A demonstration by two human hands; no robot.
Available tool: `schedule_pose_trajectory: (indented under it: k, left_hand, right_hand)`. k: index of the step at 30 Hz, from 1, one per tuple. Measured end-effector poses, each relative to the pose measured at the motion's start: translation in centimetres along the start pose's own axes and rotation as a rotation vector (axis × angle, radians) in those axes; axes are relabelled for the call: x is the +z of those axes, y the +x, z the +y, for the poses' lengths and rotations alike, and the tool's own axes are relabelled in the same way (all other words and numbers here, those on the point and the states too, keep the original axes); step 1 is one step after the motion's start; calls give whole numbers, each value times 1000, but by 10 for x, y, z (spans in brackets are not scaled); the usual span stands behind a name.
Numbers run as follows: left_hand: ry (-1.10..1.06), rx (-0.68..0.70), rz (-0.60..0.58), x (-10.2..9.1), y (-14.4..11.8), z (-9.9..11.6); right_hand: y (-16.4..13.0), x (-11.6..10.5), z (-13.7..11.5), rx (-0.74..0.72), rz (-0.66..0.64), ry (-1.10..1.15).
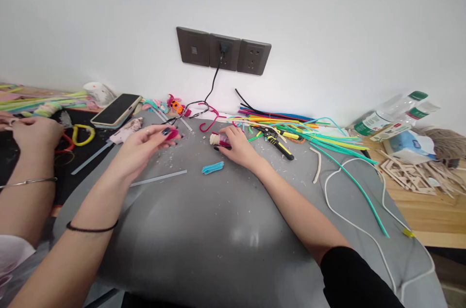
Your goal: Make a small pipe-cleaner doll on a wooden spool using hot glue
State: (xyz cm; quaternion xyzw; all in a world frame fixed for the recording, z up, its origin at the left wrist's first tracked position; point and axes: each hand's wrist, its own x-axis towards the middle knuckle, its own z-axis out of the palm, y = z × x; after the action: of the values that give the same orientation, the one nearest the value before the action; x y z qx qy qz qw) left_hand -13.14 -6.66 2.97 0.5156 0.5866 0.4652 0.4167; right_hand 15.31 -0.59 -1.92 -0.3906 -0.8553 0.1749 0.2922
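Note:
My left hand [151, 142] is closed in a pinch on a small pink-red piece [172, 135], whose exact kind I cannot make out. My right hand [238, 147] rests on the grey mat [204, 220], its fingers curled round a small bundle with a cream end [215, 139] and a dark red and purplish side. Just below that hand lies a folded bundle of blue pipe cleaners [213, 168]. A translucent glue stick [160, 178] lies between my left forearm and the blue bundle. Yellow-and-black pliers [278, 147] are beyond my right hand.
Many coloured pipe cleaners [335, 145] spread along the wall. A white cord [349, 223] loops at right. Plastic bottles [378, 121], a tissue pack [409, 146] and wooden pieces [407, 174] stand farther right. At left are a phone [116, 110], scissors [83, 135] and another person's hand [36, 133].

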Motion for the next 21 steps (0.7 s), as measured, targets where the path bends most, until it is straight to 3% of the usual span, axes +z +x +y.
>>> schedule_pose_trajectory:
  k: [4, 6, 10, 13, 16, 18, 21]
  left_hand:
    - [292, -94, 176, -43, -32, -35]
    - [339, -123, 208, -58, -46, -44]
    - [259, -135, 226, -64, -63, -46]
    - [419, -127, 203, -62, -68, -42]
    - [555, -93, 163, -60, -69, -39]
    - [581, -58, 122, -58, -68, -38]
    - [619, 11, 95, -52, -66, -36]
  right_hand:
    - [13, -4, -40, -42, 38, -63]
    - [31, 1, -69, -91, -14, -40]
    - [94, 41, -133, -204, -138, -11]
    - [143, 92, -169, -51, -248, -44]
    - [174, 137, -185, 147, -409, 7]
    - [185, 154, -185, 294, -510, 82]
    - [191, 158, -173, 419, -543, 141]
